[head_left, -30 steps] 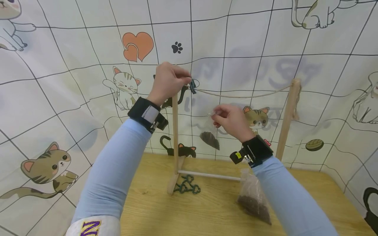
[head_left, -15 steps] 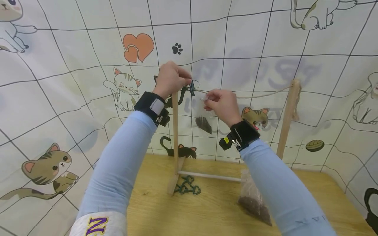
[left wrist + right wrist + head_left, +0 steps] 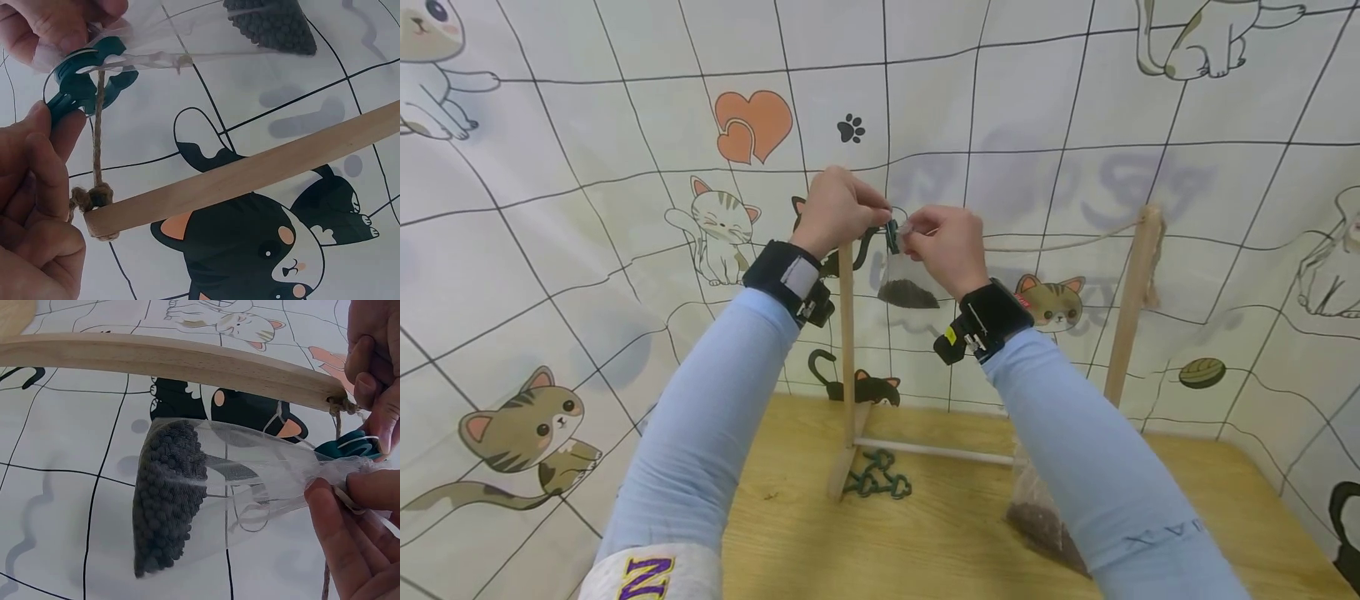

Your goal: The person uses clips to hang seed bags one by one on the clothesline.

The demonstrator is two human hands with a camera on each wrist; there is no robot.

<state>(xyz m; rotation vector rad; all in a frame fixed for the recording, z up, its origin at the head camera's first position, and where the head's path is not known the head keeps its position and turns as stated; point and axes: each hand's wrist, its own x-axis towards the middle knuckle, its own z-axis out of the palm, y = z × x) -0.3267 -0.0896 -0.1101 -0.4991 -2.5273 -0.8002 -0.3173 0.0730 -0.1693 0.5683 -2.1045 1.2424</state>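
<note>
My left hand (image 3: 838, 208) pinches the handles of a green clothespin (image 3: 78, 87), which sits around the twine (image 3: 97, 144) close to the left post (image 3: 847, 350). In the left wrist view its jaws stand apart, with sheer mesh beside and partly behind them. My right hand (image 3: 951, 246) pinches the gathered neck of a small mesh drawstring bag (image 3: 169, 487) at the clothespin. Dark round pellets fill the bag's bottom, and it hangs below the twine. Whether the mesh lies between the clothespin's jaws I cannot tell.
Twine runs across to the right post (image 3: 1127, 317) of the wooden stand. Several green clothespins (image 3: 880, 477) lie by its left foot. A larger clear bag (image 3: 1037, 508) with dark contents stands on the table (image 3: 820, 542), partly behind my right sleeve. A cat-printed cloth (image 3: 1015, 92) hangs behind.
My right hand has moved up and left with the mesh bag, bringing its neck to the clothespin. My left hand has stayed nearly in place at the twine, holding the clothespin.
</note>
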